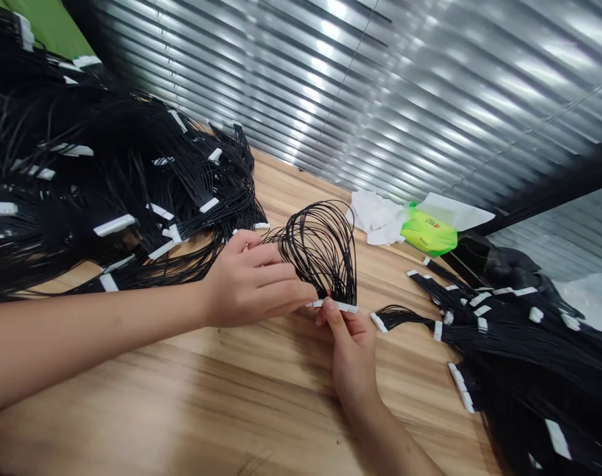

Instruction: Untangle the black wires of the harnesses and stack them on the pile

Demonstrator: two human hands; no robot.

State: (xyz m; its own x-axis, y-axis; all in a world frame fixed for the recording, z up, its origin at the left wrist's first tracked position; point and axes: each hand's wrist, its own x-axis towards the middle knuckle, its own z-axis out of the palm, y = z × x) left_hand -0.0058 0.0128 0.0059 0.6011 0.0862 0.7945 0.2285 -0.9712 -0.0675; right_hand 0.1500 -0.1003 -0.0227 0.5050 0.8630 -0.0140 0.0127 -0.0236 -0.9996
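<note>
Right now my left hand (251,281) has its fingers pressed together, pinching the black wires of a looped wire harness (323,248) just above its white connector (338,306). My right hand (353,344) comes up from below and pinches that connector between thumb and fingertips. The loop stands upright over the wooden worktop (231,396), between two heaps of the same harnesses: a big pile (82,165) to my left and a flatter stack (519,337) to my right. Behind lie crumpled white paper (377,215) and a green packet (427,233) (label too small to read).
</note>
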